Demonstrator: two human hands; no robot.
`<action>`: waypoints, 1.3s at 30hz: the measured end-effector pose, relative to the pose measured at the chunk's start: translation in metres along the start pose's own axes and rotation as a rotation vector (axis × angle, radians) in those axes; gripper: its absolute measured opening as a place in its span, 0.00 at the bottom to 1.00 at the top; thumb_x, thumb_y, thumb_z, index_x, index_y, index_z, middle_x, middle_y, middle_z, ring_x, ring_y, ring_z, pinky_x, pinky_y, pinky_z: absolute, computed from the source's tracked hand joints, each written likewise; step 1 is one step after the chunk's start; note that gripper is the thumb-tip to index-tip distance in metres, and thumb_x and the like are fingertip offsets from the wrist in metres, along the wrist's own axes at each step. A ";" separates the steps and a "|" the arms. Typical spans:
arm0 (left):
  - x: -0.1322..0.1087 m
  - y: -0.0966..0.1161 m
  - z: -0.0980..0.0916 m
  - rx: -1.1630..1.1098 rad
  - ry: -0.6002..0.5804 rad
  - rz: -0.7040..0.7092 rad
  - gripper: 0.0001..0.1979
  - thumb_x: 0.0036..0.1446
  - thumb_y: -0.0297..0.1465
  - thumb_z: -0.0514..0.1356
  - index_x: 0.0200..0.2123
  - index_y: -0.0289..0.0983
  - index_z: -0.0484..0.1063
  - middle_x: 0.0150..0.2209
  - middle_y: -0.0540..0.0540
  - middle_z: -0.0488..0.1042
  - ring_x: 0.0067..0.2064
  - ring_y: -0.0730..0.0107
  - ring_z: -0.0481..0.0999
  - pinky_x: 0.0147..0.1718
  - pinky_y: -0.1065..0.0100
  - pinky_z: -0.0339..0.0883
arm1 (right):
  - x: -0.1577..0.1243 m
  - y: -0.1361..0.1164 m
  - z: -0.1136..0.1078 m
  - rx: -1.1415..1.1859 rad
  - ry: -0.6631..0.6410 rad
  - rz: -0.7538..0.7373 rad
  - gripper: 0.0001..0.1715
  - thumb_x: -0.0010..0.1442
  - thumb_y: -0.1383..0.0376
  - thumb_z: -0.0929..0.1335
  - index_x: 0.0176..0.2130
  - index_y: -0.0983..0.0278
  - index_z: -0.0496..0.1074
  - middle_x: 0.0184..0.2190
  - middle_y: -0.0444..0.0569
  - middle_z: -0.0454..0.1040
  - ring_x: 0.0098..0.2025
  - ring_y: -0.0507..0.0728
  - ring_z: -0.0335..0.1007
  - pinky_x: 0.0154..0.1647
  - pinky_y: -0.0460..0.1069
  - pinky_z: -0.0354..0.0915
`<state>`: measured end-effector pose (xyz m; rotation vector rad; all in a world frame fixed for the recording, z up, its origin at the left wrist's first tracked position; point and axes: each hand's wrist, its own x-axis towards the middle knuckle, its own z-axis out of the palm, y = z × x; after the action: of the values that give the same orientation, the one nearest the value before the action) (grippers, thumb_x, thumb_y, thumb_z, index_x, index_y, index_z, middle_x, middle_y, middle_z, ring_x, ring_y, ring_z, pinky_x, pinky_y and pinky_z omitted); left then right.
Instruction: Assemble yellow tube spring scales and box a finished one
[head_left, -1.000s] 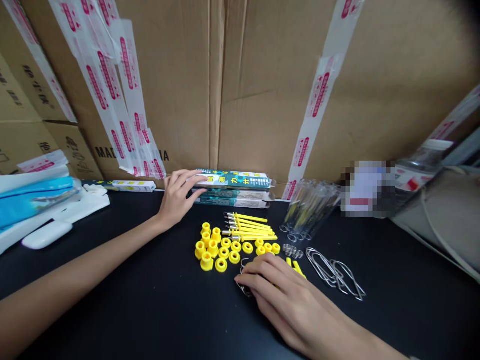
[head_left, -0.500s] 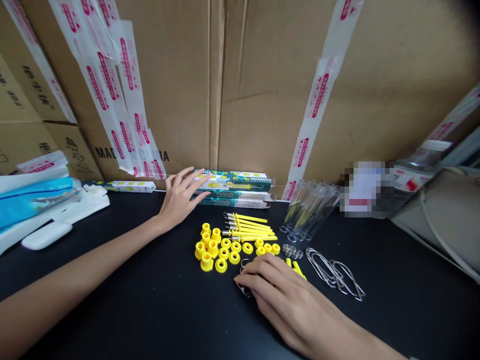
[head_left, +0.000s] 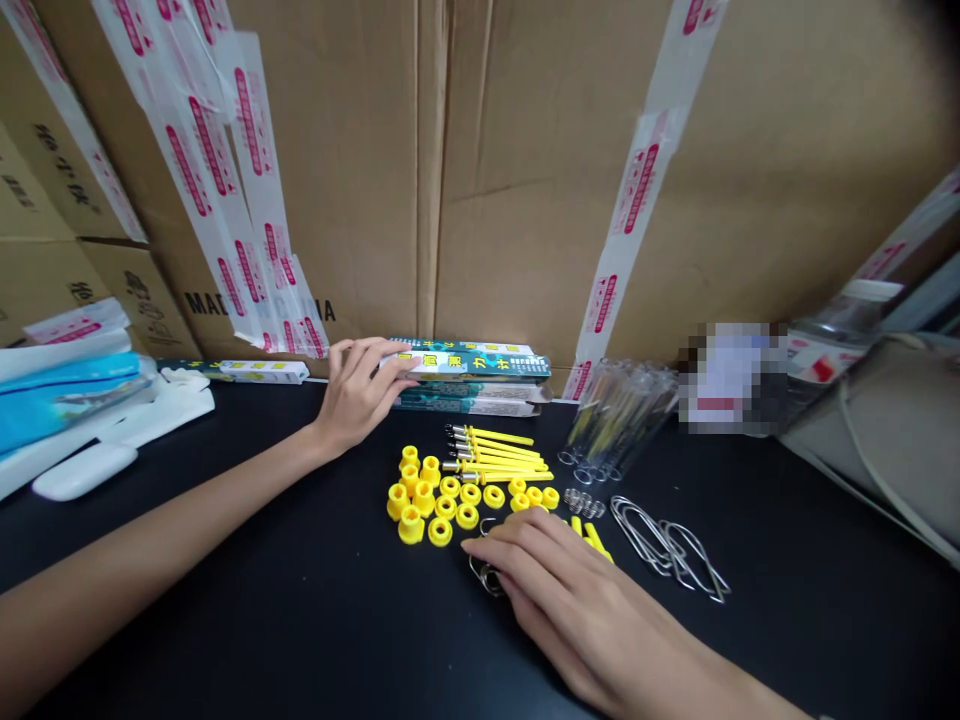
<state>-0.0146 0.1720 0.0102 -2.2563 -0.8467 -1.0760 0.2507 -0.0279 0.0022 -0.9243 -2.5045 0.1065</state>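
My left hand (head_left: 358,392) has its fingers wrapped round the left end of a long, slim green-and-white printed box (head_left: 480,364), the top one of a small stack. Below it lie other boxes (head_left: 480,397) of the same kind. At the front, my right hand (head_left: 551,575) bends over small metal hooks (head_left: 487,575), fingers held together and touching them; part of the pile is hidden under the palm. Just beyond it are yellow plastic rings (head_left: 466,516), flanged yellow caps (head_left: 411,524) and several yellow rods (head_left: 502,458) with metal springs at their left ends.
Clear plastic tubes (head_left: 619,420) lie at the right, with small springs (head_left: 583,502) and bent wire hooks (head_left: 667,550) in front. A bottle (head_left: 844,330) and a grey bag (head_left: 885,430) stand farther right. A blue package (head_left: 71,400) lies left. Large cardboard boxes (head_left: 525,180) wall off the back.
My left hand's fingers have closed on the top box, which has turned to show another printed face. My right hand stays almost in place over the metal hooks.
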 end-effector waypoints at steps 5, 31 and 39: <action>-0.007 -0.004 -0.005 -0.009 0.009 0.065 0.04 0.68 0.32 0.64 0.46 0.44 0.76 0.51 0.43 0.82 0.50 0.50 0.78 0.49 0.47 0.63 | 0.001 0.000 -0.001 0.001 0.014 -0.005 0.22 0.72 0.75 0.60 0.62 0.69 0.68 0.50 0.57 0.80 0.52 0.65 0.76 0.58 0.63 0.75; -0.012 -0.005 -0.012 -0.135 -0.275 0.040 0.33 0.59 0.47 0.70 0.64 0.49 0.66 0.67 0.35 0.58 0.68 0.40 0.60 0.63 0.39 0.59 | -0.001 0.000 0.001 0.020 0.001 0.003 0.24 0.72 0.75 0.60 0.64 0.67 0.63 0.52 0.57 0.78 0.53 0.66 0.75 0.56 0.66 0.75; -0.016 -0.011 -0.002 -0.201 -0.361 -0.176 0.53 0.52 0.54 0.71 0.73 0.52 0.50 0.75 0.34 0.40 0.75 0.28 0.44 0.68 0.30 0.48 | 0.000 0.001 0.001 0.022 0.015 -0.005 0.23 0.72 0.75 0.60 0.63 0.67 0.64 0.51 0.57 0.79 0.53 0.66 0.74 0.57 0.65 0.75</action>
<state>-0.0307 0.1733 0.0003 -2.6350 -1.1449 -0.8712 0.2515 -0.0269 0.0008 -0.9072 -2.4867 0.1244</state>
